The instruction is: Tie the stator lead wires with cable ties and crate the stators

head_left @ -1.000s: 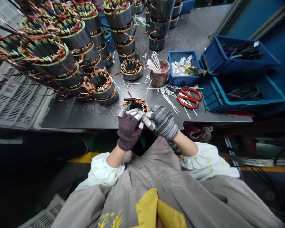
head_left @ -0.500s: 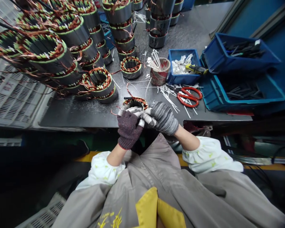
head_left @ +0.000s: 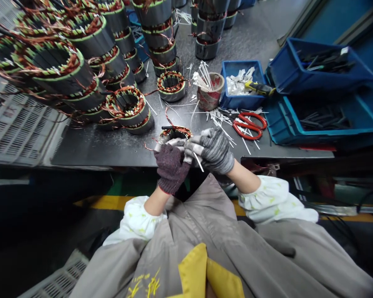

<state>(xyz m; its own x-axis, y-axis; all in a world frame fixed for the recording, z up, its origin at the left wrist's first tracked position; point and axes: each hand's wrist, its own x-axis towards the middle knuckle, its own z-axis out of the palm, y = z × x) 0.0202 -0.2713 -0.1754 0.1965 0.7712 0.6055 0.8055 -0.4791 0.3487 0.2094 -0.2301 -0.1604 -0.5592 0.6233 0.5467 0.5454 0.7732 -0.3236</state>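
Note:
A small stator with copper windings [head_left: 176,134] stands at the near edge of the dark worktable [head_left: 105,145]. My left hand [head_left: 170,165], in a maroon knit glove with taped fingertips, is closed against the stator's near side. My right hand [head_left: 213,150], in a grey knit glove, is closed beside it and pinches a thin white tie [head_left: 198,162] that sticks out toward me. The fingertips of both hands meet over the stator's rim.
Stacks of wound stators [head_left: 65,70] fill the left and back of the table. A cup of white ties [head_left: 209,93], red scissors [head_left: 248,124], loose ties, a small blue bin [head_left: 240,85] and two larger blue bins [head_left: 321,120] sit to the right. A white crate [head_left: 15,128] is at left.
My right hand has lifted its fingers slightly and a white tie now shows sticking out below it. The view has shifted a little; the stator has stayed in place.

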